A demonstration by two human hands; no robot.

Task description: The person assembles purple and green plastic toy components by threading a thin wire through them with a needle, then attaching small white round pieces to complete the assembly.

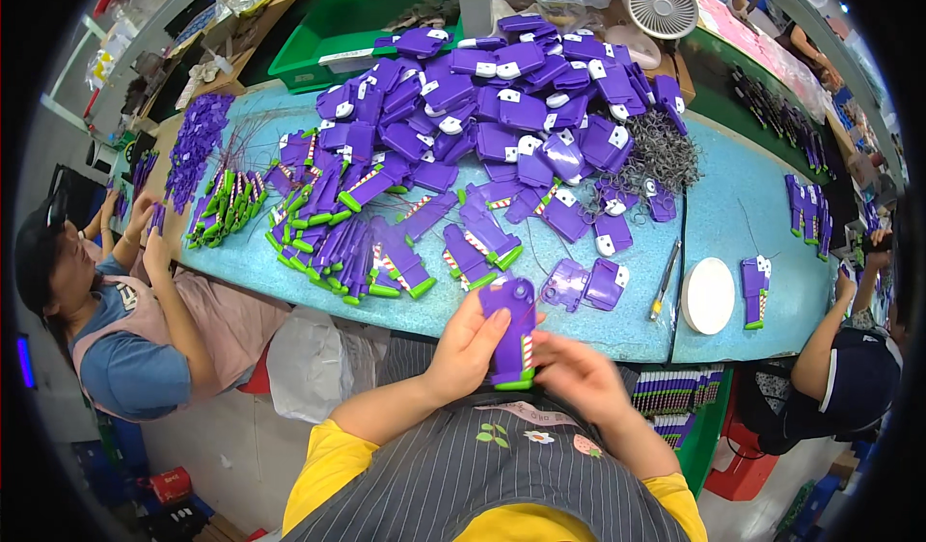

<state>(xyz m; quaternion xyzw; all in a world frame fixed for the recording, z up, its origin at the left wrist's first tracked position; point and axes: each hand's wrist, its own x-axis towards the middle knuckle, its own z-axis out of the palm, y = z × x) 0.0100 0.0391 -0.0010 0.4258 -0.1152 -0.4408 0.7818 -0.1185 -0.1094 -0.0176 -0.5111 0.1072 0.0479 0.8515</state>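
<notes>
Purple toy wing piece [511,335] pinched between my left hand [470,347] and right hand [577,376], mid-assembly I reckon; next needs seating the green tip squarely.

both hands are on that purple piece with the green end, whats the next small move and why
Probably set the purple piece down on the blue table with the finished green-tipped pieces to the left. The left hand and right hand hold it just off the table edge, its green end and striped sticker look already in place, and similar pieces lie grouped there. Whether it is fully assembled cannot be told.
</notes>
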